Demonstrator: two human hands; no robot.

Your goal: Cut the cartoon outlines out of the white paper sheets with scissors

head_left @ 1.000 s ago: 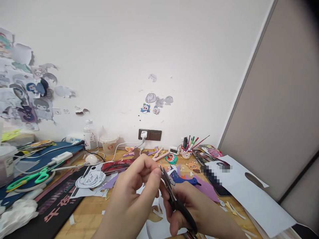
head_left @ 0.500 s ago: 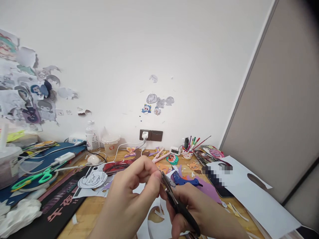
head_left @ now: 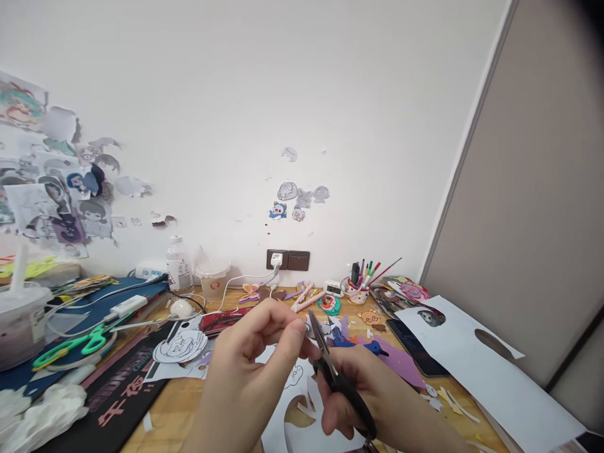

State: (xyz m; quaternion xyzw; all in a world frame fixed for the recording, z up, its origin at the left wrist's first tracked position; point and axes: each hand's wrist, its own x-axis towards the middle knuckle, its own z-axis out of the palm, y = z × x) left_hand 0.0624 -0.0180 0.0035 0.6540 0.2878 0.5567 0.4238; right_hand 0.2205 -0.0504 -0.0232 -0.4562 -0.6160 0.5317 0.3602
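In the middle of the head view, my left hand (head_left: 255, 365) pinches a small paper cutout (head_left: 309, 326) between thumb and fingertips, which hide most of it. My right hand (head_left: 372, 390) grips black-handled scissors (head_left: 352, 396), their blades pointing up and away beside the left fingertips, close to the cutout. Below both hands lies a white paper sheet (head_left: 278, 431) with a round hole cut in it and a line drawing on it. A larger round cutout with a line drawing (head_left: 180, 345) rests on the desk, left of my left hand.
Behind my right hand lie a blue glue gun (head_left: 358, 345) and purple sheet (head_left: 401, 365). White paper (head_left: 453, 340) with holes covers the right side, partly over a phone (head_left: 415, 346). Green scissors (head_left: 97, 338), a lidded cup (head_left: 23, 321) and crumpled tissue (head_left: 51, 415) are on the left.
The scissors' blades have tilted more upright and shifted slightly right near the held paper. The whole view has shifted a little; the left hand keeps its pinch.
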